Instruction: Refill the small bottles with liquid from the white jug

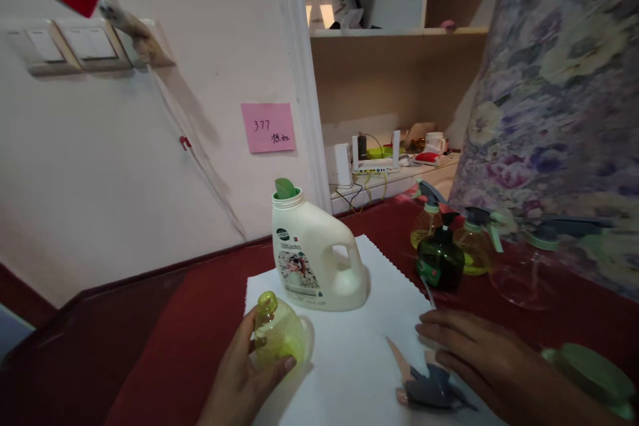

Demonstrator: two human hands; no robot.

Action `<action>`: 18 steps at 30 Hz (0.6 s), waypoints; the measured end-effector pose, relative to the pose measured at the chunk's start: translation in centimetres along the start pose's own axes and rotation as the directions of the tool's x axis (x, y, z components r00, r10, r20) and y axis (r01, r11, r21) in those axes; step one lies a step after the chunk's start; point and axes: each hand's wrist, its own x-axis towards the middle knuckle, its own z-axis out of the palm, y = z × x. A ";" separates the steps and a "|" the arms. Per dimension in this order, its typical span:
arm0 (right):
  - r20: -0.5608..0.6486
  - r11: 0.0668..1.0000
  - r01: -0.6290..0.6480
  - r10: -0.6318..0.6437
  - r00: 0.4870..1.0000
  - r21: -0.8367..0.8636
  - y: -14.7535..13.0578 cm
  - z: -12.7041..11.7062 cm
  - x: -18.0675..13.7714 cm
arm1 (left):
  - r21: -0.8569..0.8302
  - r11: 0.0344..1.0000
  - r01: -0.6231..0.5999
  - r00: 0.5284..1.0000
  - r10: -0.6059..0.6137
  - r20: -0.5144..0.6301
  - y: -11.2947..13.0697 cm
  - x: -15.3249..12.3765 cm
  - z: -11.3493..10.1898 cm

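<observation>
My left hand [249, 373] is closed around a small yellow-green see-through bottle [282, 336], its neck uncapped and a little yellow liquid at the bottom. My right hand [479, 353] is over the right edge of the white sheet [344, 366], fingers stretched out and close together. Below those fingers lies a grey trigger spray head [432, 389] with a pale trigger. A thin tube [428, 291] sticks out past the fingertips; whether they touch it I cannot tell. Behind the small bottle stands a large cream detergent jug [319, 259], with a green spout in its open neck.
On the red table [200, 319], at right, are a dark green pump bottle [440, 259], yellow spray bottles [474, 249] and a clear spray bottle [529, 273]. A green lid [592, 373] is partly behind my right arm. A floral curtain [559, 80] hangs behind them.
</observation>
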 end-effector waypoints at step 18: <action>0.024 0.484 -0.237 0.407 0.913 0.842 -2.6 3.7 17.5 | -0.003 0.999 -0.051 0.998 0.051 0.027 -0.6 -0.8 0.1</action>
